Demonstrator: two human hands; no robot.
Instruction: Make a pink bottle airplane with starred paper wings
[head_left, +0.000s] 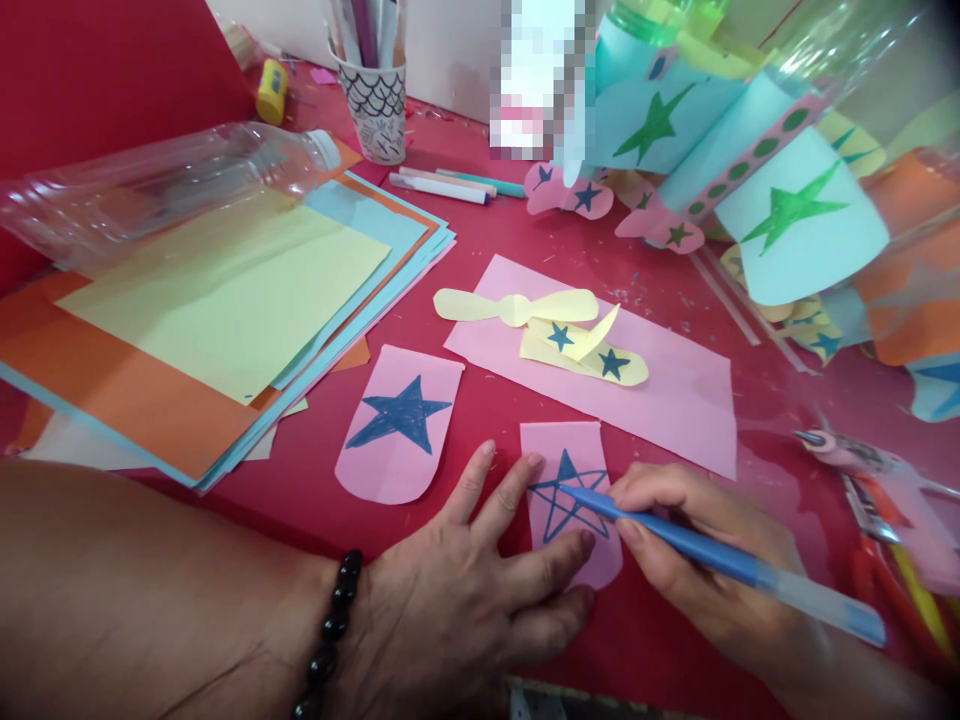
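Observation:
My left hand (472,580) lies with fingers spread, its fingertips pressing on a pink paper piece (555,437) with a rounded lower end. That piece carries an outlined five-pointed star (568,500) whose top point is coloured dark blue. Between the fingers of my right hand (697,560) is a blue marker (675,535), its tip touching the star near the upper left. Left of this piece rests a second pink piece (360,470) with a fully coloured blue star. Just above, a yellow propeller-shaped cutout (517,308) and a yellow star-marked strip (589,352) lie on a pink sheet (675,400).
Stacked coloured paper (187,420) and a clear plastic bottle (187,190) occupy the left. Behind stand a patterned paper cup (379,110) of pens and several loose markers (442,187). Paper-wrapped bottles (667,110) crowd the upper right; a pink glue gun (885,480) lies at right.

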